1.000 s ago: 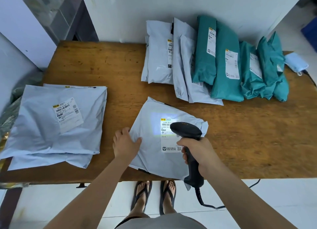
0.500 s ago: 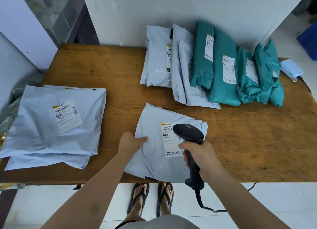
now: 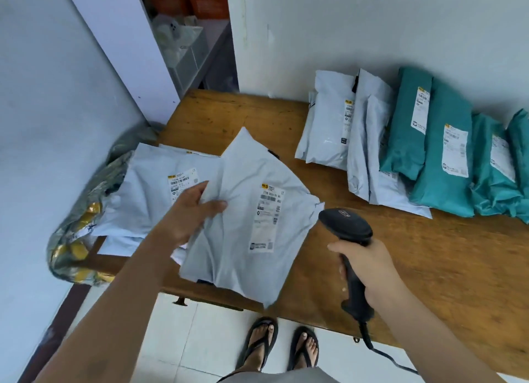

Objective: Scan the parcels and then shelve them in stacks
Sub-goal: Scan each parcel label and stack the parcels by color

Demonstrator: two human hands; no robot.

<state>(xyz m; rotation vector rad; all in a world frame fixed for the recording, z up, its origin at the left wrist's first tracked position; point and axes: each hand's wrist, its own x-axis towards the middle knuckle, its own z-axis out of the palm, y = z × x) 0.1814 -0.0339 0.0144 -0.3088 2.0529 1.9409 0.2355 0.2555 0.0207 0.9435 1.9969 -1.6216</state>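
Currently the left hand point(image 3: 190, 215) pinches a pale grey parcel point(image 3: 252, 222) at its left edge, thumb on top and fingers underneath; grip closed on the plastic. Parcel is tilted, label point(image 3: 267, 218) facing up, its top corner pointing away from the person. It partly covers the right side of a stack of pale grey parcels point(image 3: 148, 193) at the left end of the worktop point(image 3: 400, 256). Whether the held parcel rests on that stack or hangs just above it, cannot tell; its lower corner reaches past the near edge of the worktop.

Right hand point(image 3: 369, 268) wraps the handle of a black scanner point(image 3: 347, 233); grip closed around it, head pointing up and left toward the held parcel. Scanner cable point(image 3: 383, 354) trails down from the handle base toward the floor.

Far side of the worktop, against the wall: a row of parcels leaning on one another. Pale grey ones point(image 3: 332, 119) on the left, teal ones point(image 3: 440, 165) to the right, most with white labels showing. Row stands well apart from the held parcel.

Left of the worktop, between it and the wall: a crumpled bag point(image 3: 83, 219) with yellow patches. Feet in dark sandals point(image 3: 282, 345) on white floor tiles below the near edge.
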